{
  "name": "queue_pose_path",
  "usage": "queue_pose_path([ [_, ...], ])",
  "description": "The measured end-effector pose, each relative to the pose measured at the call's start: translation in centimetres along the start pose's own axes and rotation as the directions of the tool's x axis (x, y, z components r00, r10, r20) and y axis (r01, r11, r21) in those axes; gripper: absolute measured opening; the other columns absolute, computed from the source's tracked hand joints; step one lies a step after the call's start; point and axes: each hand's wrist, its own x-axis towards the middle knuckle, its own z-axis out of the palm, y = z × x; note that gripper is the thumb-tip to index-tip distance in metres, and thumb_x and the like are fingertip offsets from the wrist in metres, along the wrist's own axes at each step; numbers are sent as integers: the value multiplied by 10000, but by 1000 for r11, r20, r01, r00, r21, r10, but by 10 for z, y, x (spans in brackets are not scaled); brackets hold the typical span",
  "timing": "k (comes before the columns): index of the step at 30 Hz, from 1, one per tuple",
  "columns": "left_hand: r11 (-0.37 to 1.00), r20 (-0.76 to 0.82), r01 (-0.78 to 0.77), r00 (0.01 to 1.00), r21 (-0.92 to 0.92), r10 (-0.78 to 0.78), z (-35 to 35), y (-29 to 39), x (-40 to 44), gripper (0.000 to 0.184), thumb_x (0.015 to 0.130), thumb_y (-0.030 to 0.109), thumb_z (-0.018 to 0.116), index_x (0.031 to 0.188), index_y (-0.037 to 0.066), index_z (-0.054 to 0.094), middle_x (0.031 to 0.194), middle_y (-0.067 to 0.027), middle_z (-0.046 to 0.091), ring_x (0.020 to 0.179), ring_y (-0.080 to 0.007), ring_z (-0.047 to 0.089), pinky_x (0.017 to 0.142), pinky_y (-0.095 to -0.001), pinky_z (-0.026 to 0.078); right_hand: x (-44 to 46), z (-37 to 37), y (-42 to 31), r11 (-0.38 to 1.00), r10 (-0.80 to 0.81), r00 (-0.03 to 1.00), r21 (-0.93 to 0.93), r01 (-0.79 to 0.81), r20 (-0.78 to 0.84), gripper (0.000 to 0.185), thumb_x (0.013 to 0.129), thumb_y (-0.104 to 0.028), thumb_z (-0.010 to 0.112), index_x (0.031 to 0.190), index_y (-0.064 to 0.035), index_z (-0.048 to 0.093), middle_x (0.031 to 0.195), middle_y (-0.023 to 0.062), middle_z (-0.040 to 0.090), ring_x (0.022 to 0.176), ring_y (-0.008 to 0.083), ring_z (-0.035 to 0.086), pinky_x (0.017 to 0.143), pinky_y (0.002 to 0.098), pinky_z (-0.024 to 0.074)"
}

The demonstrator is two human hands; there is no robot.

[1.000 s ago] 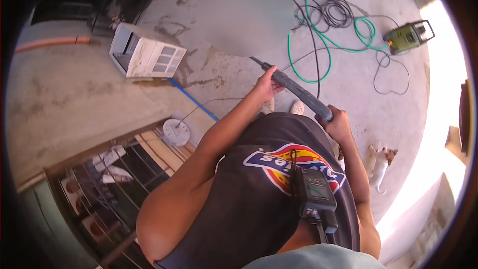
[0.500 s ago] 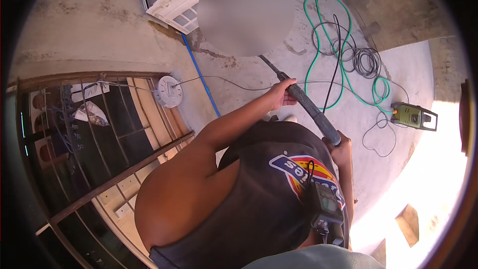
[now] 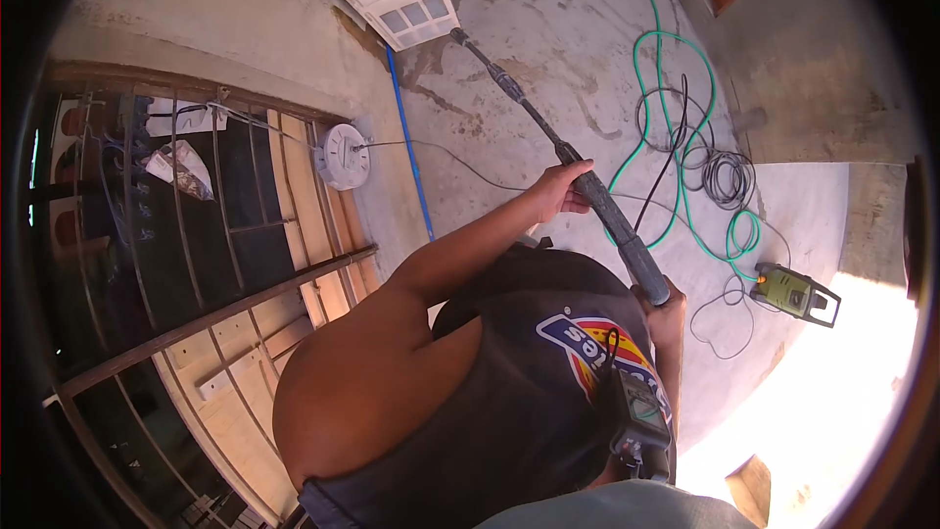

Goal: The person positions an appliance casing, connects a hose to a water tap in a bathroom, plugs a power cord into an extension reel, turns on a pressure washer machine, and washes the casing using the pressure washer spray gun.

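Note:
A long black pressure washer wand (image 3: 529, 110) slants up and left across the floor. My left hand (image 3: 564, 191) is closed around its middle, thumb over the top. At the thick rear end, my right hand (image 3: 664, 313) is closed on the grip, its fingers partly hidden behind it. The wand's nozzle tip lies in view close to the lower right corner of a white, box-like appliance (image 3: 406, 2) with a panel of square openings. Whether the tip touches it I cannot tell. No water spray is visible.
A green pressure washer (image 3: 795, 294) stands at right, joined to a green hose (image 3: 729, 257). Black hose coils (image 3: 727, 176) lie on the concrete. A white cord reel (image 3: 345, 157) hangs by a barred window (image 3: 225, 333). A blue pipe (image 3: 409, 152) runs along the wall base.
The view has shifted, bringing the wand's full front end and more of the white appliance into sight. A blurred patch covered that area before. Both hands keep their hold on the wand.

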Motion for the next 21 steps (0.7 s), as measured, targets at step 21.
queue_pose_path([
  [21,987,-49,-84,996,-137,78,-21,-3,-9,358,805,471,553,832,114,559,777,-79,635,702,-196,628,639,-357,521,11,-1,-46,960,-150,986,-230,161,67,185,668,-154,703,716,-15,589,629,164,604,577,286,616,537,355,457],
])
